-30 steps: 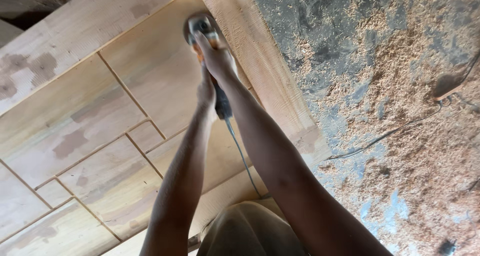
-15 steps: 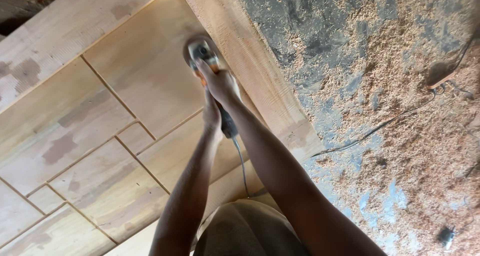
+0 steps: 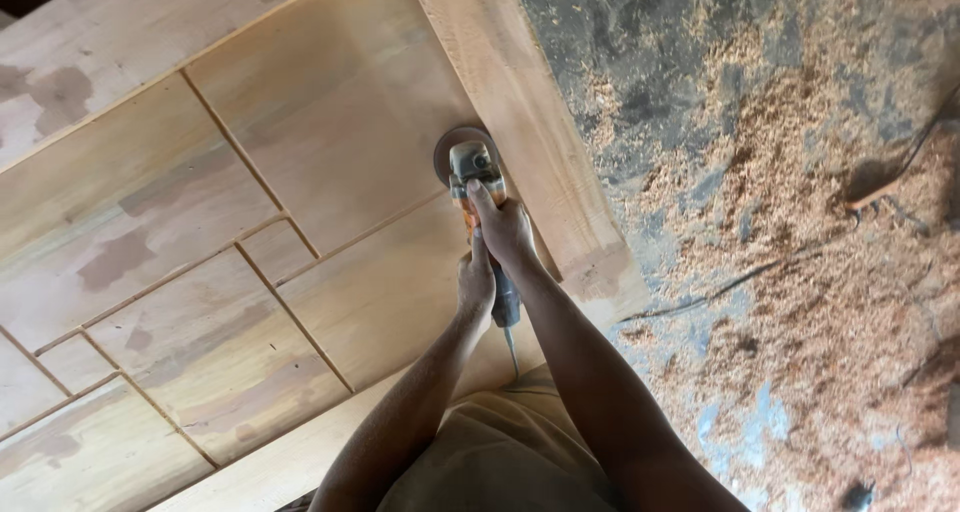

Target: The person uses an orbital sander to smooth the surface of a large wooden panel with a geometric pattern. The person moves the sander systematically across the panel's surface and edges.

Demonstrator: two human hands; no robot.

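Since the earlier frames, the orange-and-grey handheld angle grinder (image 3: pixel 478 194) has come down the pale wooden door panel (image 3: pixel 250 232), nearer the person's body; its round disc now rests on a large flat section of the panel just beside the raised side rail (image 3: pixel 520 102); the right hand (image 3: pixel 503 230) wraps the grinder's body from above, grip pressed together around it, one finger stretched forward along the top; the left hand (image 3: pixel 475 284) clamps the rear of the handle just behind, fingers likewise closed on it; a thin cord (image 3: pixel 511 352) drops from the handle's end toward the person's tan garment (image 3: pixel 500 452); narrow grooves cut the panel into rectangles, with darker patches of filler on several; right of the rail lies a grey concrete floor (image 3: pixel 700 32) strewn with sawdust (image 3: pixel 830 272).
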